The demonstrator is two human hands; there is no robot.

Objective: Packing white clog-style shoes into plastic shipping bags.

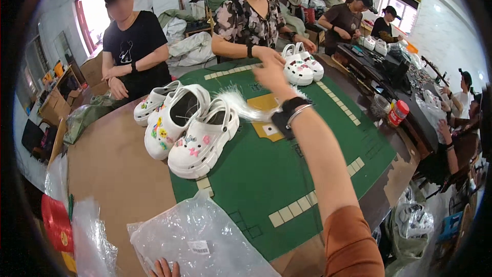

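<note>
My left hand lies at the lower edge, fingers flat on a clear plastic bag with a white label. My right arm stretches across the table, and my right hand is at the far side, overlapping a co-worker's hand; its fingers are blurred. Under my right wrist lies a bundle of thin white strands. Left of it stand white clogs with colourful charms: a front clog, one behind it and a farther one. Another pair of white clogs stands beside the co-worker's hands.
The green table mat carries rows of pale tiles and a yellow printed square. Brown board covers the left side. A red-lidded jar stands at the right edge. Several people work around, some at a dark table.
</note>
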